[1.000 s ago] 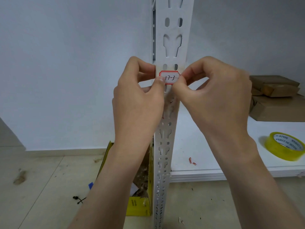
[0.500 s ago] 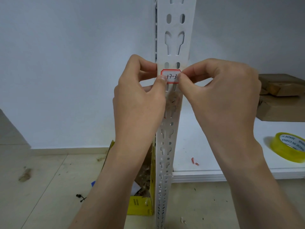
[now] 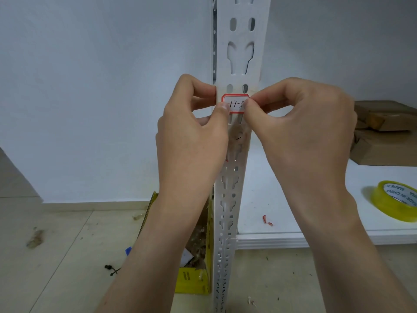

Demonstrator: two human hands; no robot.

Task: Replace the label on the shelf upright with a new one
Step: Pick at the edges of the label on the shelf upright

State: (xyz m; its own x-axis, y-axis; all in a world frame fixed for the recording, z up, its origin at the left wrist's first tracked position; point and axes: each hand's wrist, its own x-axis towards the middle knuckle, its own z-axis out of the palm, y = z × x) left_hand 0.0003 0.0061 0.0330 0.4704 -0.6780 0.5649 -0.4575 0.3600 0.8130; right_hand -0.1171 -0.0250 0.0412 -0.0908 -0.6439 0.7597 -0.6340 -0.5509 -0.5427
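Two hands are set at the shelf upright (image 3: 241,53): the red-edged label (image 3: 234,103), held against its face below a pair of slots, is pinched at its left end by the left hand (image 3: 191,141) and at its right by the right hand (image 3: 302,132). A crooked or creased fit could be caused by one side being pressed first. Its ends are hidden by fingertips (image 3: 223,107), so adhesion cannot be judged.
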